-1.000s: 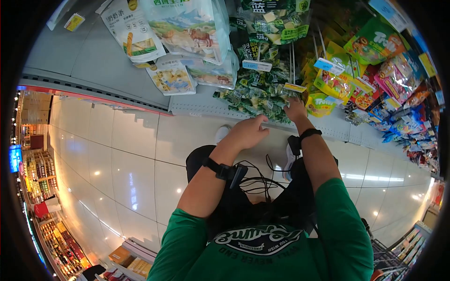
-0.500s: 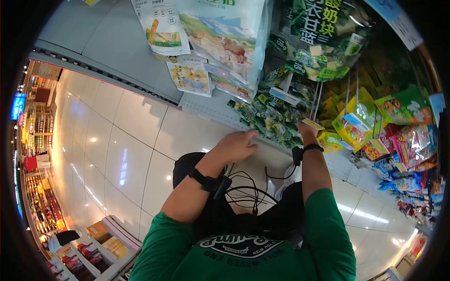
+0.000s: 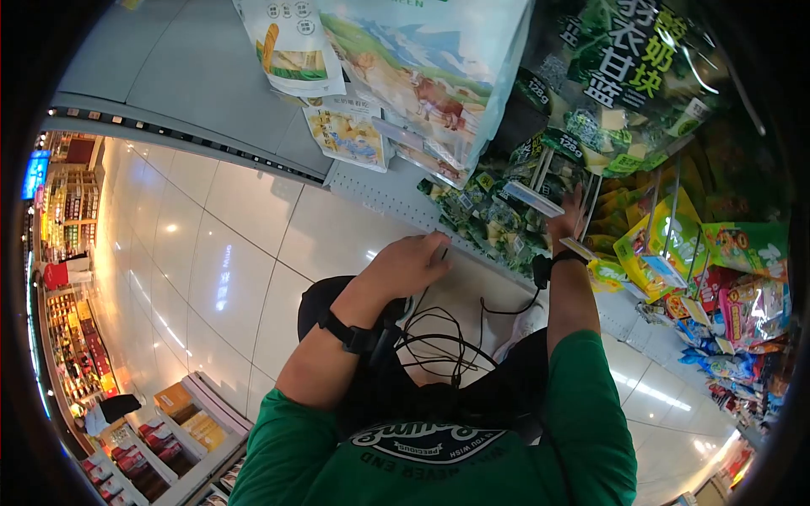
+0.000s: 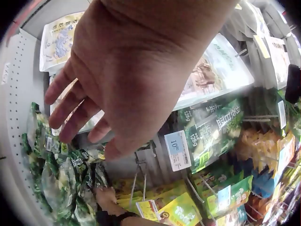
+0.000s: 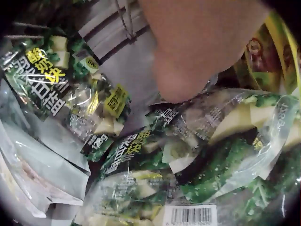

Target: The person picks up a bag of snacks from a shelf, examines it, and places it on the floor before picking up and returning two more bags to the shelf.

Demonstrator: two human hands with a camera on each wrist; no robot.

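Note:
My right hand (image 3: 567,221) reaches in among green kale-and-yogurt-cube snack bags (image 3: 499,221) on the low shelf, beside the metal hooks. Up close, part of that hand (image 5: 197,52) hangs over a clear-fronted snack bag (image 5: 225,155), right at its top edge; I cannot tell whether its fingers grip it. Another bag of the same kind (image 5: 51,84) hangs at the left of the right wrist view. My left hand (image 3: 407,263) hovers in front of the shelf edge, holding nothing, its fingers (image 4: 70,125) loosely spread in the left wrist view.
Large pale pouches with a cow picture (image 3: 439,97) hang left of the green bags. Yellow gummy bags (image 3: 662,244) hang on hooks to the right. Price tags (image 3: 533,198) stick out near my right hand. Black cables (image 3: 447,337) dangle between my legs, above the tiled floor (image 3: 245,278).
My right hand has moved farther in and up among the green bags. My left hand has drawn back toward me and to the left. The head view has shifted closer to the shelf.

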